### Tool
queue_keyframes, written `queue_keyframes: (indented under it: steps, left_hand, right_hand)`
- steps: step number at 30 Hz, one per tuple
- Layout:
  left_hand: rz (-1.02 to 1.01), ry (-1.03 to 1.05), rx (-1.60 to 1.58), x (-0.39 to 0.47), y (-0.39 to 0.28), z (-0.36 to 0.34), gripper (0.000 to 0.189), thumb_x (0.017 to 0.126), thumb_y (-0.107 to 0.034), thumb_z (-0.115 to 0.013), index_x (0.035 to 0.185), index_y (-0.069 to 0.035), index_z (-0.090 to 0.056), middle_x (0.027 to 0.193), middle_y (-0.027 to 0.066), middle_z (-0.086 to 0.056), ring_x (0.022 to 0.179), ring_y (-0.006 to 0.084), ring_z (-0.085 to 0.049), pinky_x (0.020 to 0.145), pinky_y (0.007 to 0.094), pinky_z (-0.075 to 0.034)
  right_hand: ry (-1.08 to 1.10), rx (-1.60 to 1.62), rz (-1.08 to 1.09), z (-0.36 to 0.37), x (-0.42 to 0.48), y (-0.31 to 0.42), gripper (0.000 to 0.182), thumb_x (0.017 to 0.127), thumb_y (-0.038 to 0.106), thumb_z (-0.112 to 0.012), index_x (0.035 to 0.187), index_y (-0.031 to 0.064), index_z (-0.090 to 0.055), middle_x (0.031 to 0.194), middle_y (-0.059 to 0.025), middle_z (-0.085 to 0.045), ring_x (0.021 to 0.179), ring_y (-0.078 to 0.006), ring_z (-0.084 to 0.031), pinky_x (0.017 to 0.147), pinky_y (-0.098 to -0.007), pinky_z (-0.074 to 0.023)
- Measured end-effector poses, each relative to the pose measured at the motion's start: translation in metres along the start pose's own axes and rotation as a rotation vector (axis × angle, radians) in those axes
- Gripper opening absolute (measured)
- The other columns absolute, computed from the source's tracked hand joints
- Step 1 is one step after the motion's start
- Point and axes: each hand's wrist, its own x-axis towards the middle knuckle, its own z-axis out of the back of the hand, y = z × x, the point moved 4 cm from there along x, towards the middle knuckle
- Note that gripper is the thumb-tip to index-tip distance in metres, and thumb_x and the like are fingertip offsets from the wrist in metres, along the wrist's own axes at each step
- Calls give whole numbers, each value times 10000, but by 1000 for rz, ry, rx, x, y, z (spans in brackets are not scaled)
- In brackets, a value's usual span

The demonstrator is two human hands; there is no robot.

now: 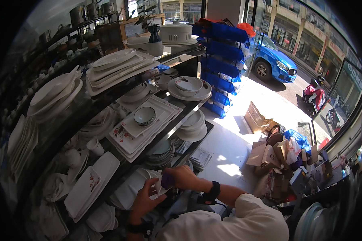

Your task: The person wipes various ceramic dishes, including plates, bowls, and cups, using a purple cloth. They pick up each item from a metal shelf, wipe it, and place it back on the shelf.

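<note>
My left hand (147,195) grips a small white ceramic piece (159,187), its thumb and fingers around the edge. What shape the piece has is partly hidden by the fingers. A bunched purple cloth (168,181) is in my right hand (184,178), pressed against the piece. Both hands are in front of the lower shelves. Large white plates (125,191) lie just beyond my left hand, and a stack of round plates (160,156) sits above the hands in the picture.
Dark shelves (169,132) hold rectangular plates (135,143), a small bowl (144,116) and stacked platters (120,70). Blue bins (220,69) stand at the shelf end. Cardboard boxes (268,156) and plastic bags crowd the floor at right. More plates (315,223) stand at lower right.
</note>
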Motion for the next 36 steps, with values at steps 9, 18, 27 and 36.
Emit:
queue_keyframes:
  steps: [9, 18, 27, 36]
  left_hand:
    - [86, 44, 192, -4, 12, -6, 710, 815, -103, -696, 1398, -13, -301, 1338, 228, -487, 1007, 285, -663, 760, 344, -561]
    - [-2, -241, -590, -11, 18, -2, 695, 814, 47, -629, 1391, -60, -257, 1286, 191, -490, 1024, 247, -624, 769, 358, -601]
    - [105, -275, -66, -29, 28, 6, 685, 911, -104, -594, 1489, -103, -226, 914, 169, -661, 746, 217, -691, 638, 343, -547]
    - [59, -480, -138, -7, 22, 39, 473, 939, -118, -502, 1383, -75, -345, 795, 182, -668, 662, 257, -700, 579, 362, -562]
  right_hand:
    - [-45, -348, 437, -15, 0, 22, 353, 734, 181, -643, 1061, 65, -576, 828, -76, -631, 764, -262, -654, 652, -369, -515]
    - [-47, 501, -310, -41, 29, -7, 391, 727, 292, -775, 1014, 42, -688, 871, -143, -706, 810, -236, -701, 738, -340, -537]
    - [59, 290, -217, -31, 21, 15, 326, 734, 312, -726, 944, 65, -692, 829, -186, -681, 790, -360, -665, 710, -415, -530]
    - [234, 299, -348, -16, 39, 23, 348, 752, 286, -744, 967, 18, -685, 783, -166, -691, 711, -241, -697, 675, -342, -532]
